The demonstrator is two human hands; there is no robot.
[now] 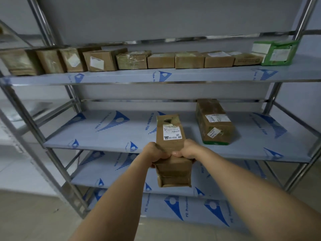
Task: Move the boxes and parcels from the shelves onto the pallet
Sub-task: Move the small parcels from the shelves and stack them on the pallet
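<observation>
1. Box (171, 148): one long brown carton with a white label on top, gripped at its middle by both hands. Its far end lies over the front of the middle shelf (107, 134); its near end juts out past the shelf edge toward the person.
2. Left hand (155, 153): clenched round the left side of the box, fingers curled over the top edge.
3. Right hand (188, 150): clenched round the right side of the box, thumb on top, nearly touching the left hand.
4. Second box (214, 122): one taped brown carton with two white labels, on the same shelf, up and to the right of the right hand, apart from the held box. These two are the only parcels on this shelf.
5. Upper shelf (191, 74): well above both hands, a row of ten parcels side by side.
   - Nine are brown cartons (161, 60), some with white labels; those far to the left are blurred.
   - One is a green parcel (276, 53), at the row's right end, far up and right of the right hand.
6. Lower shelves (121, 173): two more tiers show below the hands, both covered in blue-printed film.
7. Floor (34, 214): pale tiles, down and left of the left forearm.
</observation>
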